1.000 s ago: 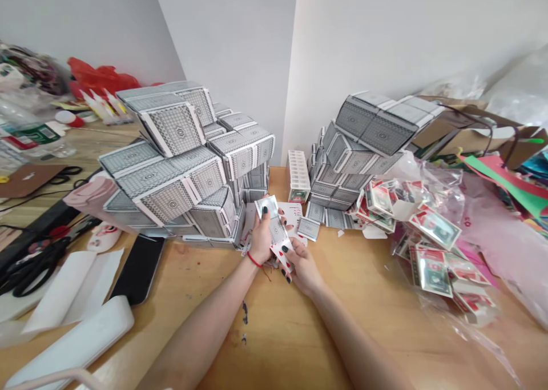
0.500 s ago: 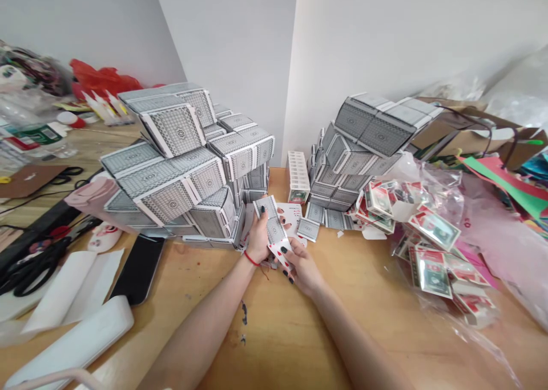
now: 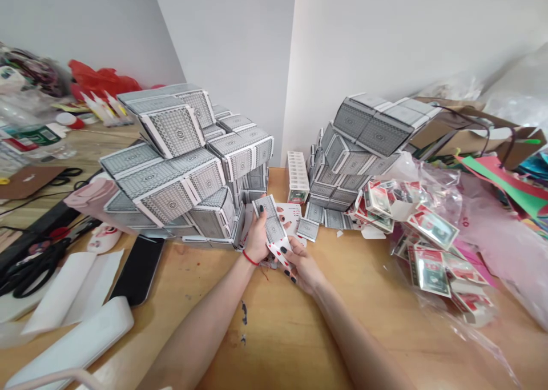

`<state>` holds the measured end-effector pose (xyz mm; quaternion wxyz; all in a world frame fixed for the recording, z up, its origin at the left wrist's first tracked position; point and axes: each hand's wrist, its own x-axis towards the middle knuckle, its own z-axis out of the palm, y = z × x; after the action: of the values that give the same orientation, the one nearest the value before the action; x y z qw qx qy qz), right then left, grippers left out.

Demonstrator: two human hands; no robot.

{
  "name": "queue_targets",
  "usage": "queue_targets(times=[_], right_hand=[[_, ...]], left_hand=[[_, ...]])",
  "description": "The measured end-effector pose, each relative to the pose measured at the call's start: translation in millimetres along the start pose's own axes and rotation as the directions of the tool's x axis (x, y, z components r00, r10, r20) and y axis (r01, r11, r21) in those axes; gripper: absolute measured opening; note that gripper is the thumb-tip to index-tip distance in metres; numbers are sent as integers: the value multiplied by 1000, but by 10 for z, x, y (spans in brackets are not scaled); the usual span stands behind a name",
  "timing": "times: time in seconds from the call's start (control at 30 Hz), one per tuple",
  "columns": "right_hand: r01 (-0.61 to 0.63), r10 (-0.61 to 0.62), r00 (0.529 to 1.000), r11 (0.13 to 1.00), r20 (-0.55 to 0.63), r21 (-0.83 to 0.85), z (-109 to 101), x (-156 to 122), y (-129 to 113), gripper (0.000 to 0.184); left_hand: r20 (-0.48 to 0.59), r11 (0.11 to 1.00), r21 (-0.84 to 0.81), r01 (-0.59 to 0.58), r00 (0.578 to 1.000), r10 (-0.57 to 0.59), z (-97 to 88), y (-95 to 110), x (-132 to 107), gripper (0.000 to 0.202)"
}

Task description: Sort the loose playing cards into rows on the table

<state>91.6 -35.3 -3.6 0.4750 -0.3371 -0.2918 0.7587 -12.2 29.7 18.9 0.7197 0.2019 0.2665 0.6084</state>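
Note:
My left hand (image 3: 257, 238) is closed on a small bunch of grey-backed playing cards (image 3: 271, 224), thumb on the top edge. My right hand (image 3: 299, 264) pinches the lower end of the same bunch, where a red-pipped card face (image 3: 280, 249) shows. Both hands hover just above the wooden table (image 3: 274, 321), in front of a large pile of folded grey card blocks (image 3: 180, 161). A face-up card (image 3: 292, 214) and a loose grey-backed card (image 3: 308, 228) lie right behind my hands.
A second heap of grey card blocks (image 3: 359, 139) stands at the back right, beside a white strip of decks (image 3: 297, 176). Red-and-green card boxes in clear plastic (image 3: 428, 241) spread at the right. At the left lie a black phone (image 3: 139, 267), scissors (image 3: 29, 264) and white paper (image 3: 72, 290).
The cards in my hands have shifted slightly; my left thumb has slid along the top edge. Arms and table things stay where they were.

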Motion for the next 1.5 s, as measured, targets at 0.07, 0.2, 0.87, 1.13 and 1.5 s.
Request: queue_targets(times=[0.07,0.2,0.87,1.13,1.5], right_hand=[[-3,3,1000,1000,1,-4,-5,-5,0,30],[-80,80,995,997,61,-3,-19,-32,-23,33],[-54,53,998,997,-36,-50,73,-55,54,27],[-18,19,1000,997,16,-74,45,-36,65,30],[258,-302,952,877,-48,-406,-65,-27,6,40]], left_hand=[[-5,1000,11,15,1000,-14,-17,-4,15,42],[-24,998,-13,59,998,-59,-22,1,36,38],[80,996,-60,68,995,-63,69,-4,-36,38],[60,997,-22,68,996,-67,1,-11,-19,41],[220,996,88,7,975,-26,-69,-24,-66,62]])
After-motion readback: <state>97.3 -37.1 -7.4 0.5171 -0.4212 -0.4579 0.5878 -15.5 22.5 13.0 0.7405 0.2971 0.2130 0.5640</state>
